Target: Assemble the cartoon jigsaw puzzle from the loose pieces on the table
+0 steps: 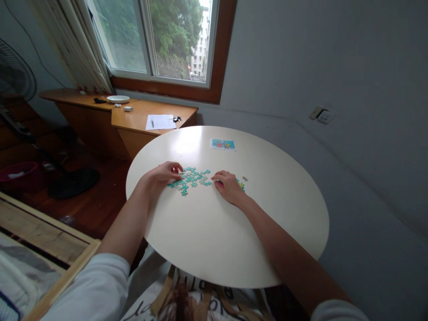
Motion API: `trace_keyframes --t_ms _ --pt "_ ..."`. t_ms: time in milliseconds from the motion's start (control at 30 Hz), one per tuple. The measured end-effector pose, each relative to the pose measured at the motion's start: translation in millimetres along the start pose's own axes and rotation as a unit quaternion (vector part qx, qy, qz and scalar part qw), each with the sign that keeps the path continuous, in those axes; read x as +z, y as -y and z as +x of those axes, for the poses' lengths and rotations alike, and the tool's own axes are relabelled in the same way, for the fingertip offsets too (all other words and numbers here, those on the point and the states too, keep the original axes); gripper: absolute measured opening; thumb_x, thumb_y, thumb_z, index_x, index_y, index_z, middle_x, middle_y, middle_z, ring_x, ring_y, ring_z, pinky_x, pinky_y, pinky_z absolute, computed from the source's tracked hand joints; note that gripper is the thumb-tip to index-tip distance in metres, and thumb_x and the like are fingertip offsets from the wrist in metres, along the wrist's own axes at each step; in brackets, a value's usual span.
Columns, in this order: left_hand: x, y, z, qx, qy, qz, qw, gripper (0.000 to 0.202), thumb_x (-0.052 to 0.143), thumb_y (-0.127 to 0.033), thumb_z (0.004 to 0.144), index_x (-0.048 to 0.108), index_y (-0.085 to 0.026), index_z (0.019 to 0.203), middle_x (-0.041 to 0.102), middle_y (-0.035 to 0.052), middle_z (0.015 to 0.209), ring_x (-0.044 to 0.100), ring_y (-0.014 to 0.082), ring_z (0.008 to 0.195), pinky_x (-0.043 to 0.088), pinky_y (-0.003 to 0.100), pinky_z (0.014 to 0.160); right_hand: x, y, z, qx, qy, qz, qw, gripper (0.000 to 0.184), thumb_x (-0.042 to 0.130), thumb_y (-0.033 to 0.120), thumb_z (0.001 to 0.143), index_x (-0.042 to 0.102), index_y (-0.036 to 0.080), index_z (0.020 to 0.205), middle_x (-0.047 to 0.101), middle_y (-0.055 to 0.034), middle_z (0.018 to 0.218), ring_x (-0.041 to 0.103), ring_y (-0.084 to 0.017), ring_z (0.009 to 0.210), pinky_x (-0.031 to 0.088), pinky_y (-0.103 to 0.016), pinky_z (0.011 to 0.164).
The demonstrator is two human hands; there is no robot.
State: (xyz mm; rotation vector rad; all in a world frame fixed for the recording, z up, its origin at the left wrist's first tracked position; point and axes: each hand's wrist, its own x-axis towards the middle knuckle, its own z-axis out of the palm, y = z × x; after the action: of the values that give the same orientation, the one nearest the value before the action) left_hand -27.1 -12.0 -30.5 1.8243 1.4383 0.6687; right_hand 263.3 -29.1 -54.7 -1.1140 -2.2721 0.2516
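Note:
Small teal jigsaw puzzle pieces (191, 176) lie in a loose, flat heap on the round white table (214, 232). My left hand (164, 172) is at the heap's left edge, its thumb and bent fingers apart and touching or just over the outer pieces. On the other side, my right hand (229, 185) arches low over the table, fingers loosely bent and apart. A bit of pink shows beneath it; its shape is hidden. Partly covered by that hand, some yellow-green puzzle pieces (241, 185) lie to its right.
A small picture card (223, 144) in blue, with colourful figures, lies at the table's far side. Behind stands a wooden desk (140, 117) bearing a paper sheet (161, 121), keys (176, 119) and a white plate (118, 99). A wall is to the right; a fan (16, 71) stands left.

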Motion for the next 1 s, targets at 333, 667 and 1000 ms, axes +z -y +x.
trace_keyframes --t_ms 333,667,1000 --pt "3.5 -1.5 2.0 0.002 -0.018 0.009 1.000 0.033 0.071 -0.041 0.056 0.067 -0.017 0.078 0.057 0.0005 0.060 0.051 0.0133 0.056 0.038 0.025 0.052 0.3 -0.4 -0.7 0.004 0.001 -0.002 1.000 0.022 0.052 0.013 0.082 0.069 0.021 0.093 0.065 -0.0082 0.104 0.059 -0.021 0.097 0.040 -0.041 0.090" --pt "6.8 -3.6 1.6 -0.002 -0.058 0.013 0.998 0.032 0.072 -0.044 0.055 0.069 -0.018 0.073 0.061 0.0013 0.060 0.054 0.0144 0.056 0.041 0.025 0.051 -0.3 1.8 -1.7 -0.011 0.004 -0.004 1.000 0.026 0.051 0.009 0.080 0.071 0.024 0.088 0.064 -0.0066 0.107 0.059 -0.020 0.099 0.040 -0.040 0.092" --pt "6.4 -9.6 -3.3 -0.006 -0.020 0.037 0.999 0.038 0.075 -0.047 0.054 0.068 -0.019 0.078 0.060 -0.0003 0.061 0.053 0.0136 0.055 0.038 0.024 0.052 -0.3 5.5 -5.3 -0.041 0.017 -0.004 0.999 0.027 0.049 0.009 0.081 0.071 0.023 0.088 0.064 -0.0076 0.109 0.060 -0.019 0.100 0.041 -0.039 0.091"
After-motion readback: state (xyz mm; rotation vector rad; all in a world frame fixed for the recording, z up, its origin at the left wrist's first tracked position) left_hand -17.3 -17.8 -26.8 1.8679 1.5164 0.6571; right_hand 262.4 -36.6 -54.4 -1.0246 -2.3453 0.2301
